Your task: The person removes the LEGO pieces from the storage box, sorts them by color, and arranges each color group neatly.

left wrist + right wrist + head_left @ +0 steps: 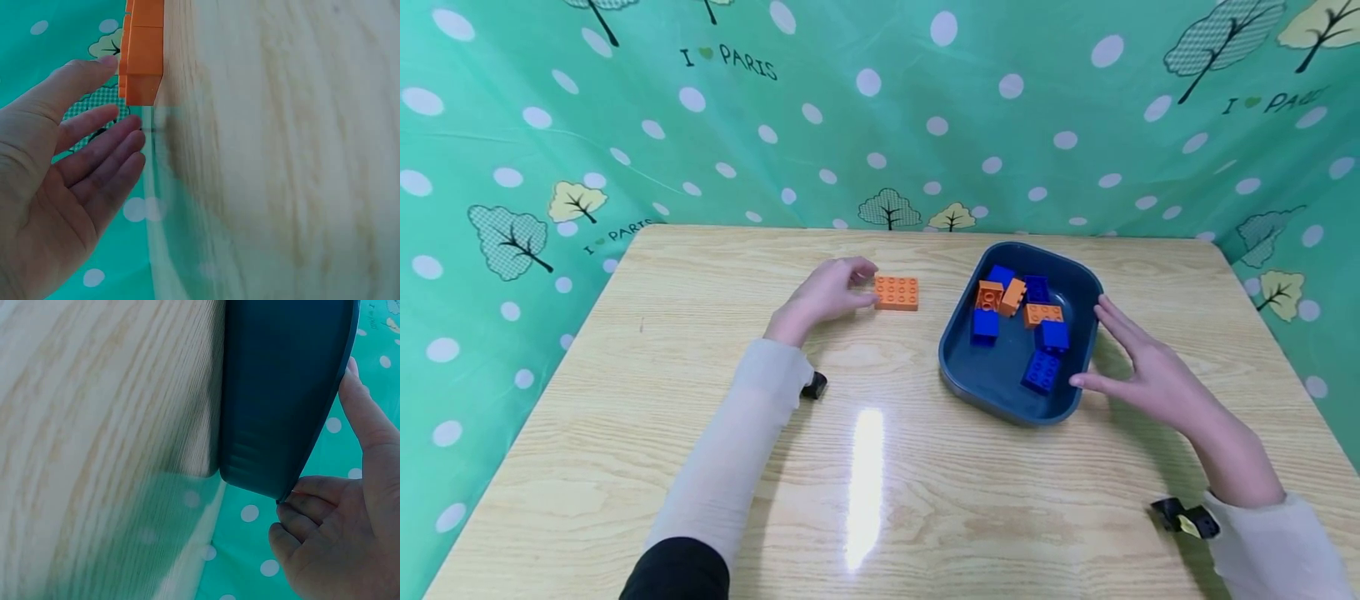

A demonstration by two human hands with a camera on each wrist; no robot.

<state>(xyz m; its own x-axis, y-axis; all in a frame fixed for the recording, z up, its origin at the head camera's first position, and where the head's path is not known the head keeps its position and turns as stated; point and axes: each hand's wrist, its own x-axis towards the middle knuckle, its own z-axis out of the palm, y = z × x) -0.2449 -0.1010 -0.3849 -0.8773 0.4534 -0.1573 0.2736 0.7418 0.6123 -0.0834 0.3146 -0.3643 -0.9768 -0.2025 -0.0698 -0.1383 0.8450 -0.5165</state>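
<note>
A flat block of orange toy bricks point(897, 293) lies studs up on the table; a seam on its side shows in the left wrist view. My left hand point(826, 293) is at its left end, thumb and fingers spread apart and relaxed, the thumb tip right at the bricks' edge. On the right, my right hand point(1157, 379) has its fingers fairly straight, with fingertips at the rim of the dark blue tray point(992, 396). From the right wrist, the tray's outer wall point(281, 394) shows with fingertips along its rim. Inside lie several blue bricks point(1041, 372) and orange bricks point(1043, 315).
The pale wooden table point(625, 400) ends at the back against a green dotted cloth point(820, 167), which also hangs at the sides. A bright light reflection point(865, 492) crosses the table's front middle. Small black devices point(1183, 518) sit at both wrists.
</note>
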